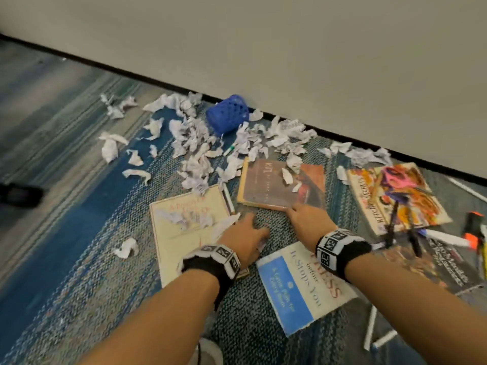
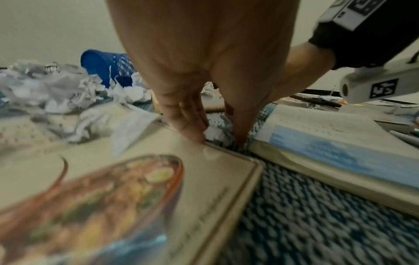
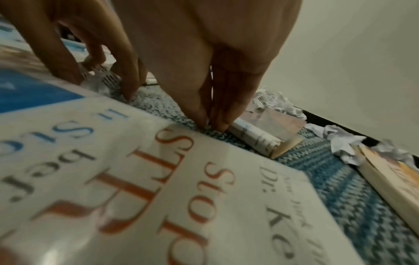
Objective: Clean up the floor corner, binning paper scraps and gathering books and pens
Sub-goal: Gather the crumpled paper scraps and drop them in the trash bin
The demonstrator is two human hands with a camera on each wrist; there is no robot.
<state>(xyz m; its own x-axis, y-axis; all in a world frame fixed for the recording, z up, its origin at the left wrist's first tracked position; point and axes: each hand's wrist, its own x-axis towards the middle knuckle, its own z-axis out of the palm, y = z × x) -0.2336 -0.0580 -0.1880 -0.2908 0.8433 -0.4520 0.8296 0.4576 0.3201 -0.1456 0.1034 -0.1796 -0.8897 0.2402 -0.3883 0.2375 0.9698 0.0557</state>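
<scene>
Paper scraps [image 1: 195,143] lie strewn over the carpet [image 1: 79,233] round the tipped blue bin [image 1: 228,117] by the wall, the left hand [image 1: 243,237] curls its fingers round one scrap beside the cream book [image 1: 184,238], and the right hand [image 1: 308,218], fingers straight, touches the brown book's [image 1: 266,188] near edge.

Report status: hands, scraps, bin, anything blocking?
Left hand pinching a paper scrap on the carpet. Right hand at the brown book, grip unclear. Blue bin tipped over by the wall; scraps litter the books.
</scene>
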